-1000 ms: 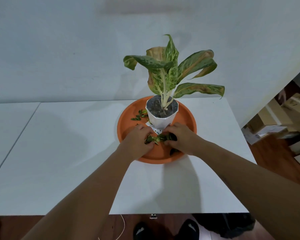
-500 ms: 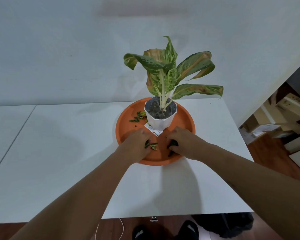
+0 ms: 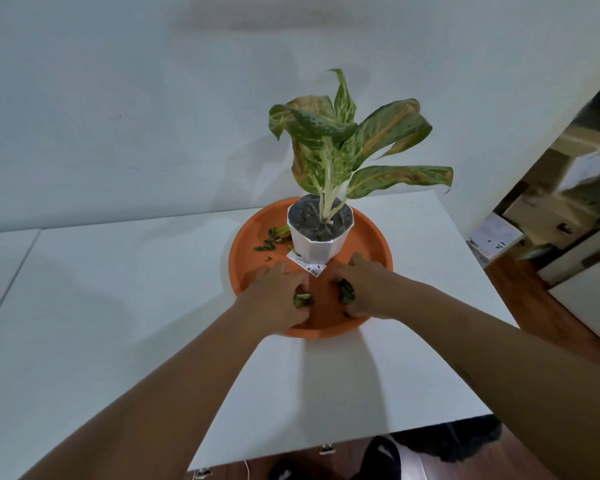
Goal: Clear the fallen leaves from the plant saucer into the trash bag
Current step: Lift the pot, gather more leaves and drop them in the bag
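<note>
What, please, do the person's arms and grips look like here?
The left arm and right arm are bare to the frame's edge, no sleeves showing. The left grip and right grip wear no gloves; no watch, bracelet or ring is visible.

white tag (image 3: 307,266) at the foot of the plant pot (image 3: 321,237), dark print too small to read

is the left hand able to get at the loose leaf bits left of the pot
Probably yes. The leaf bits lie uncovered on the saucer, left of the pot, with nothing between them and the left hand. That hand holds a clump of leaves, which may limit its grip.
</note>
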A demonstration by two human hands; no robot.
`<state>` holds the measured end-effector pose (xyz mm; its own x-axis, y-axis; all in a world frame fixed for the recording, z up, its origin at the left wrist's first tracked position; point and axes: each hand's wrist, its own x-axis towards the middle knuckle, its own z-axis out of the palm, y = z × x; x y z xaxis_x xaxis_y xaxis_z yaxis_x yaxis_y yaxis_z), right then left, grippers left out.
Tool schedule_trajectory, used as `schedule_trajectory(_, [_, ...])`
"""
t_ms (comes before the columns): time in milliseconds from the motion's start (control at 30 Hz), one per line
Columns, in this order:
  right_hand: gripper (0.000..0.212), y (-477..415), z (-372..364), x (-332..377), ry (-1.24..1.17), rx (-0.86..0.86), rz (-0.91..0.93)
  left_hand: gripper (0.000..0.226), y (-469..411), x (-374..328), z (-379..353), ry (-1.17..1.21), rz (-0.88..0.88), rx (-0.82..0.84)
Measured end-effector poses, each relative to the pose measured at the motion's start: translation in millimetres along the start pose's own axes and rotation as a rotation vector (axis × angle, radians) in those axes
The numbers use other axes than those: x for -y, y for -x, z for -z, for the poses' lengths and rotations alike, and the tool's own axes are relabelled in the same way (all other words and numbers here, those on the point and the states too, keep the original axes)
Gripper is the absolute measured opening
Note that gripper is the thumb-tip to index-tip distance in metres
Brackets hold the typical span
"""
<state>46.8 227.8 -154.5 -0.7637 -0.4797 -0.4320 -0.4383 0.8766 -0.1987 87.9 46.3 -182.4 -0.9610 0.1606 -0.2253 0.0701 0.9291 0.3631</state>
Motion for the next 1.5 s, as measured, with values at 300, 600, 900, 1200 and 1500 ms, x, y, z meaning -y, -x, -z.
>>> schedule_trajectory(300, [0.035, 0.7, -17.2, 11.0, -0.187, -0.177, -0.049, 0.014, -4.6, 9.2, 3.0, 0.188, -0.019, -0.059])
schedule_trajectory(600, [0.02, 7.6, -12.1, 8.7, -1.106, -0.382, -0.308, 0.014, -17.4, 4.6, 3.5, 0.779, 0.158, -0.198])
schedule_trajectory(900, [0.009, 21.5, -12.9, -3.9, -1.836, -0.376, -0.271, 0.023, -17.8, -15.3, 2.3, 1.354, 0.339, -0.175])
schedule_trajectory(1200, [0.01, 64.5, -9.8, -59.7, -2.014, -0.35, -0.191, 0.022, -17.2, -91.6, -16.7, 1.542, 0.334, -0.209])
schedule_trajectory(1500, [0.009, 131.0, -18.8, -158.6, -2.084, -0.331, -0.149, 0.012, -26.1, -213.3, -60.1, 1.586, 0.281, -0.274])
